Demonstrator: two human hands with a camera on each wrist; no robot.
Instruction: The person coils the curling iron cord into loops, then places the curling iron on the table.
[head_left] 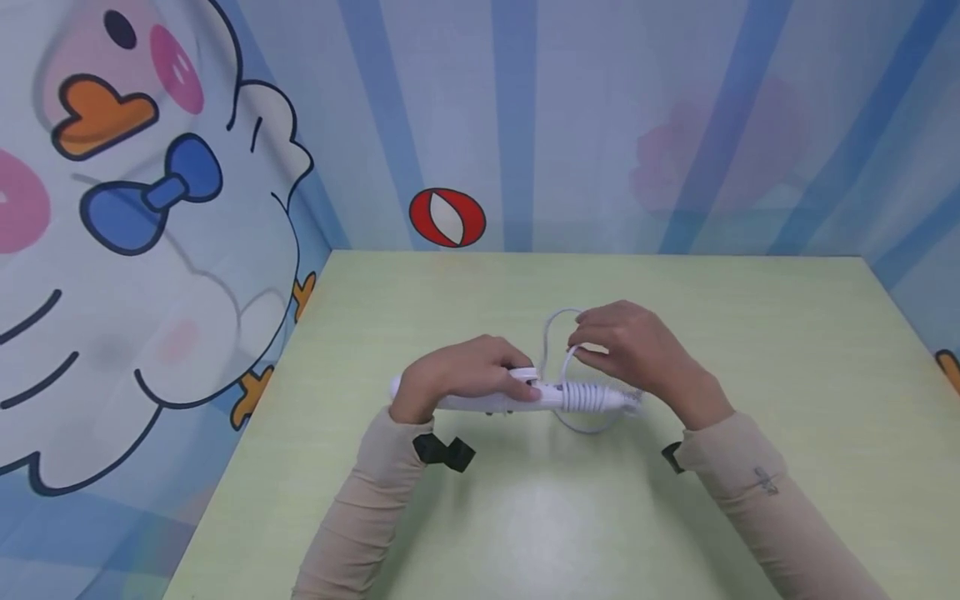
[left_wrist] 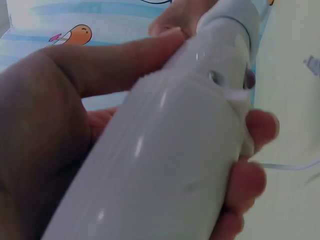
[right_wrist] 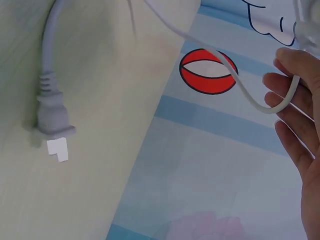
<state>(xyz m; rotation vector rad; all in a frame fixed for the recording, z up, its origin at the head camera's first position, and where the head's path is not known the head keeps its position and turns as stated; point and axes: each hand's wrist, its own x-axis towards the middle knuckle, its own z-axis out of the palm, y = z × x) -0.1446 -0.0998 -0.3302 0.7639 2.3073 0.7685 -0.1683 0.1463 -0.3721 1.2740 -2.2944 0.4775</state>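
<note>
A white curling iron (head_left: 551, 398) lies crosswise above the table, its shaft filling much of the left wrist view. My left hand (head_left: 476, 367) wraps round it from above, thumb along one side and fingertips curled at the other. White cord (head_left: 588, 397) is wound in several turns about the iron's right part. With thumb and fingers, my right hand (head_left: 637, 346) pinches a loose length of this cord, which loops up from the windings. In the right wrist view, a two-prong plug (right_wrist: 52, 117) hangs at the left, over the table.
The pale green table (head_left: 787, 333) meets a blue striped backdrop (head_left: 585, 125) at its far edge. A cartoon bird (head_left: 225, 250) is printed on the left side, and a red and white ball (head_left: 447, 217) on the back.
</note>
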